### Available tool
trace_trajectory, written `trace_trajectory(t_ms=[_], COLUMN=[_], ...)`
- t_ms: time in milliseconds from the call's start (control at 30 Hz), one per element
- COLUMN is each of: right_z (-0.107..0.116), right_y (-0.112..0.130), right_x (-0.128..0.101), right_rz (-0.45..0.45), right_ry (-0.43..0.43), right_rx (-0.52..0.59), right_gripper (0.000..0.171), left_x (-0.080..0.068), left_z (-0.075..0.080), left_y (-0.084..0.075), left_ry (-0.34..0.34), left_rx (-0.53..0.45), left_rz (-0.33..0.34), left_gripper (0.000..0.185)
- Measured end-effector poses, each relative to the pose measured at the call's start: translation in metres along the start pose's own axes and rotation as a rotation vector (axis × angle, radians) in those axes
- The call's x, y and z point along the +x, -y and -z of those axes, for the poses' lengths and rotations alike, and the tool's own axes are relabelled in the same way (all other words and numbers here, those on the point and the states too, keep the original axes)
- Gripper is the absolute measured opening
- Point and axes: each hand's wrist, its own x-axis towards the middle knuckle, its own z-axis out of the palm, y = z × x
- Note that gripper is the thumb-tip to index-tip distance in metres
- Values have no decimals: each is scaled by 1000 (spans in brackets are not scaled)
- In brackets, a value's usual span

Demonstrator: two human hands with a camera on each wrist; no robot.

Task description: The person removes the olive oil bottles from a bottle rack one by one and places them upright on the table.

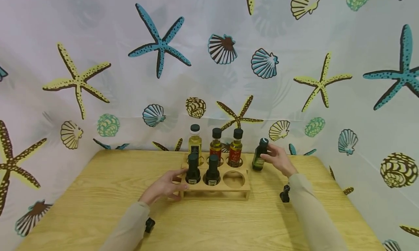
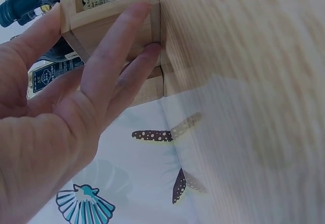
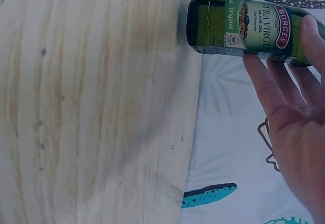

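Note:
My right hand (image 1: 279,160) grips a green glass olive oil bottle (image 3: 216,28), thumb on one side and fingers on the other. The bottle leans slightly, right of a two-tier wooden rack (image 1: 214,197); whether its base touches the table cannot be told. At the rack's left end, my left hand (image 2: 66,102) rests fairly straight fingers and thumb against the wood. Two dark bottles (image 1: 193,171) stand in the front row beside a vacant round hole (image 1: 234,179) at right. Behind them stand a yellow oil bottle (image 1: 195,140) and two red-labelled bottles (image 1: 235,151).
The rack stands on a light wooden table (image 1: 108,192), towards its back edge. A white curtain (image 1: 203,80) printed with starfish and shells hangs behind and at both sides. Small black devices (image 1: 285,194) sit at the wrists.

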Motion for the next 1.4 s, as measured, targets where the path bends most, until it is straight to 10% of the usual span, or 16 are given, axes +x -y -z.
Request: trace_trajectory(t_ms=[800, 1400], right_z=[1, 5], right_y=[29, 3], right_x=[-14, -1], right_rz=[-119, -109], right_ry=[44, -43], right_rx=[-52, -63], right_gripper=[71, 74], left_x=[-1, 0], left_z=[-1, 1], left_y=[3, 0], left_ry=[-17, -19], left_rx=[12, 0], left_rz=[21, 27], left_gripper=[75, 74])
